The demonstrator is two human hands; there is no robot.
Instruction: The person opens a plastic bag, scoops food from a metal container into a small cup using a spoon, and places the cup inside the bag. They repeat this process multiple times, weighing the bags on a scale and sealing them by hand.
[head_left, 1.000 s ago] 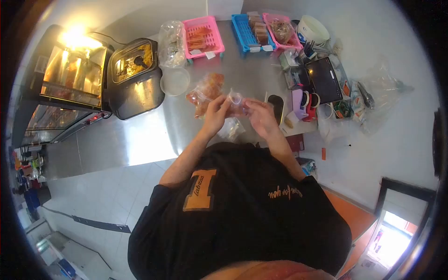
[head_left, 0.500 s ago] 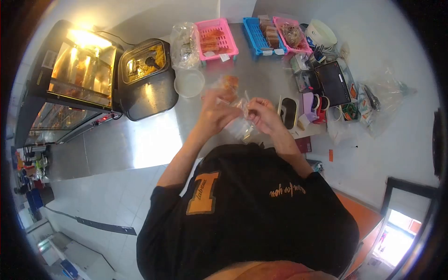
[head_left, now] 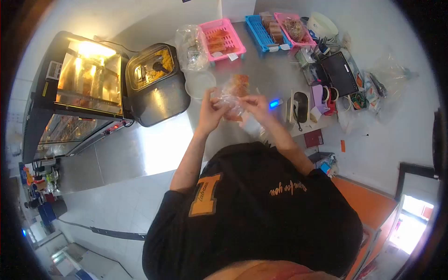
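My left hand [head_left: 208, 109] and my right hand [head_left: 256, 106] are both closed on a clear plastic bag [head_left: 229, 100] held above the steel counter [head_left: 154, 144]. The bag holds orange fried food [head_left: 239, 85], which shows just above my fingers. The two hands pinch the bag from either side, close together. A loose piece of clear plastic [head_left: 252, 125] lies on the counter under my right wrist.
A fryer [head_left: 156, 81] and a lit warming cabinet [head_left: 81, 88] stand at the left. A white lid [head_left: 199, 83], a stuffed clear bag [head_left: 190, 41], pink [head_left: 222, 37] and blue [head_left: 266, 32] baskets sit behind. A scale [head_left: 298, 106], tablet [head_left: 339, 73] and clutter fill the right.
My hands stay together on the bag, and the orange food now shows above my fingers. The view has shifted, so the counter items sit further right and up. A blue light now glows by the scale.
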